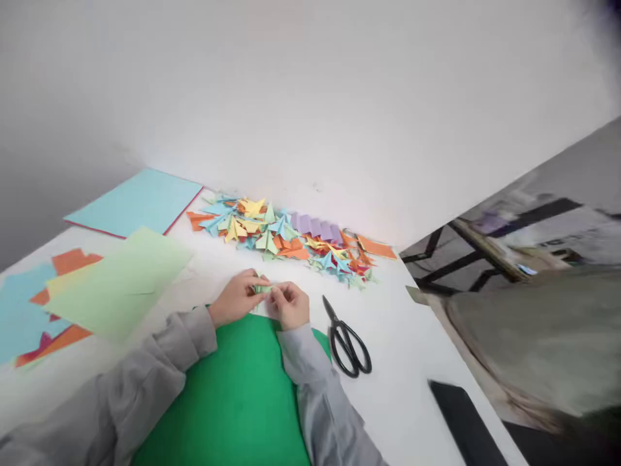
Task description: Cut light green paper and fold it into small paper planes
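Between my two hands is a small piece of folded light green paper (263,288), mostly covered by my fingers. My left hand (239,296) pinches it from the left, thumb and fingers pressed together. From the other side my right hand (291,304) grips it, with its fingers curled in. Both hands are just above the table, over the top edge of a green surface (242,395) in front of me. Black-handled scissors (348,343) lie to the right of my right hand, blades pointing away.
A pile of small folded paper shapes (266,236) in many colours lies along the wall. Light green sheets (130,278) and cut paper scraps (72,262) are at left, below a large blue sheet (136,200). A black flat object (463,421) lies near the table's right edge.
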The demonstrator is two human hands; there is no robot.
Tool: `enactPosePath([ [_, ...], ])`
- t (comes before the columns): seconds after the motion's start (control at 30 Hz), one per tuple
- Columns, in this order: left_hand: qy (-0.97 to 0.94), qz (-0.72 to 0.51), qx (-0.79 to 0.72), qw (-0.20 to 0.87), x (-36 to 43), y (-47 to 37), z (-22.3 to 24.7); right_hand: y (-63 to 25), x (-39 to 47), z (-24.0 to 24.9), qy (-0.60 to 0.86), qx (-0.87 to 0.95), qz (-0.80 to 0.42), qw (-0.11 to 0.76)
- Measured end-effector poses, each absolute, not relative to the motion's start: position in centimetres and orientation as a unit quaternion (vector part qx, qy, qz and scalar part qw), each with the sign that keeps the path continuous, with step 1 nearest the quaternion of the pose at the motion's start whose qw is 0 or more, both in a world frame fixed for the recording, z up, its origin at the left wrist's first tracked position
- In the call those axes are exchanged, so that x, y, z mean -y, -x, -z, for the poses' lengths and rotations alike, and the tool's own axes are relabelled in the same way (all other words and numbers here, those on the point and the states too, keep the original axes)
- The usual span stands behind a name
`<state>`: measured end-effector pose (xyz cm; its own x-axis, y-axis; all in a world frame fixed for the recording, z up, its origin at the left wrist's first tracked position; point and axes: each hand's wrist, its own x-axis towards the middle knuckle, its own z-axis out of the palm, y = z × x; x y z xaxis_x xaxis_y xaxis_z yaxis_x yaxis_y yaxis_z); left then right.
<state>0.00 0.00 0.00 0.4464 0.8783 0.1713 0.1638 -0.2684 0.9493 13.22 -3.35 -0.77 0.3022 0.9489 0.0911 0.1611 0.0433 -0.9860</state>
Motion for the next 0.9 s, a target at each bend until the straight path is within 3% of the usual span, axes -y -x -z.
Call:
enactPosePath([
  [0.37,-0.677,-0.408,-0.387,0.475,-0.3,0.3,0.1,-13.6,3.1,-0.1,0.555,0.356,-0.483,0.576],
  [0.9,-0.679,-0.414,-0.348,0.496,-0.1,0.3,0.4,-13.2,3.6,-0.7,0.549,0.426,-0.461,0.552],
])
